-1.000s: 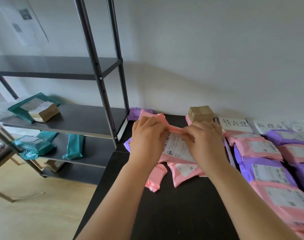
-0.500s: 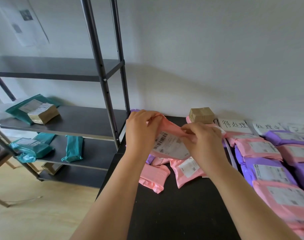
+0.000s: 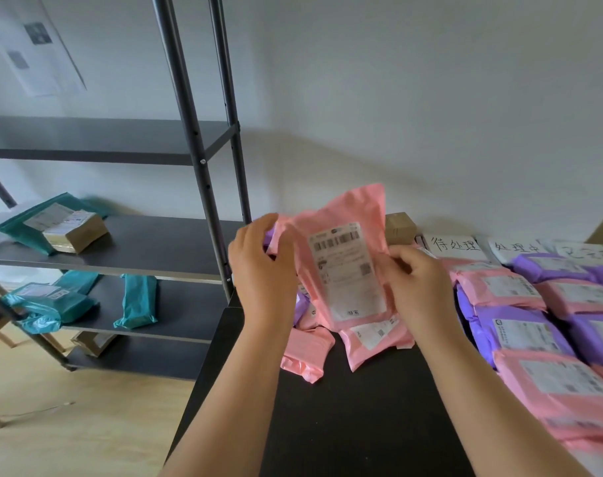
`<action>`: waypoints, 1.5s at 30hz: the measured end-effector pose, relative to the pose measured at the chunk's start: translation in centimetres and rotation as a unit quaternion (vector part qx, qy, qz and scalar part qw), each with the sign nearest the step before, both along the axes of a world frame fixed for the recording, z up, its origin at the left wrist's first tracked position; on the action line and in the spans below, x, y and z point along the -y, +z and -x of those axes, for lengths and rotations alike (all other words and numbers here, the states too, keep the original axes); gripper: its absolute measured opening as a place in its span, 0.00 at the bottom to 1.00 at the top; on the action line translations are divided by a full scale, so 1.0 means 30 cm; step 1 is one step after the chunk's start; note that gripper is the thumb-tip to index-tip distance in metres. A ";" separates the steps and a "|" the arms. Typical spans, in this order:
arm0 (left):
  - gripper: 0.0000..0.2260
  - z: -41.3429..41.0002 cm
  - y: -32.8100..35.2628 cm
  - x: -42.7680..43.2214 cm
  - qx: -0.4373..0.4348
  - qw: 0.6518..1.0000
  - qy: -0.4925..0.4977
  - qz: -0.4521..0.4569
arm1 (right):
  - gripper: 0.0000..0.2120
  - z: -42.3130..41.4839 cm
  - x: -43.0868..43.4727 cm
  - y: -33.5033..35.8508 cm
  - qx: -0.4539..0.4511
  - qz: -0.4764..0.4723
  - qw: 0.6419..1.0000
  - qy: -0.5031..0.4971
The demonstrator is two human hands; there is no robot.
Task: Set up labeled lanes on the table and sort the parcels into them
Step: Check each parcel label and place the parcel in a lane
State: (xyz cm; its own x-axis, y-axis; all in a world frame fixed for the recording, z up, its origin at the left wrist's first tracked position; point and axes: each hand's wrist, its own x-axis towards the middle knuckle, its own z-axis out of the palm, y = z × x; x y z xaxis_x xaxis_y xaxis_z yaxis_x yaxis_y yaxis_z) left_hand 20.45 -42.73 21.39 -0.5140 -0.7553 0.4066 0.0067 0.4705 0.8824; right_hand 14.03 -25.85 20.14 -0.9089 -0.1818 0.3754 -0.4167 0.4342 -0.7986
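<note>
okay, pink parcel (image 3: 348,266) is held upright in the air over the far left end of the black desk (image 3: 362,425), printed label facing the camera. left hand (image 3: 262,266) grips its left edge with curled fingers, and right hand (image 3: 417,284) pinches the right edge. loose pink parcels (image 3: 307,356) lie on the desk just below it. handwritten lane labels (image 3: 454,246) sit along the wall, with rows of pink and purple parcels (image 3: 520,332) in front of them. cardboard box (image 3: 399,228) sits behind the held parcel. metal shelf rack (image 3: 148,242) at left carries teal parcels (image 3: 134,301).
</note>
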 end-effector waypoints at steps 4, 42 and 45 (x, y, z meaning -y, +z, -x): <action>0.13 -0.031 -0.066 -0.032 0.069 0.990 -0.054 -0.107 | 0.12 -0.009 -0.017 0.016 0.042 0.096 0.994 -0.014; 0.10 -0.115 -0.004 -0.016 0.016 0.936 -0.137 -0.323 | 0.04 -0.103 -0.083 0.068 0.311 0.243 0.916 0.075; 0.07 -0.115 -0.007 -0.002 0.031 0.917 -0.179 -0.354 | 0.03 -0.096 -0.082 0.073 0.362 0.318 0.873 0.074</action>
State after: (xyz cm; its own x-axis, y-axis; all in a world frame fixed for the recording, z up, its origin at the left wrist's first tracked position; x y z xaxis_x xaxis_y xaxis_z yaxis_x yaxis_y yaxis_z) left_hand 23.91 -42.67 21.19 -0.7856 -0.5977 -0.1598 -0.0122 -0.2433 0.9699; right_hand 16.92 -23.39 22.33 -0.9342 -0.2815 -0.2192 0.2828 -0.2097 -0.9360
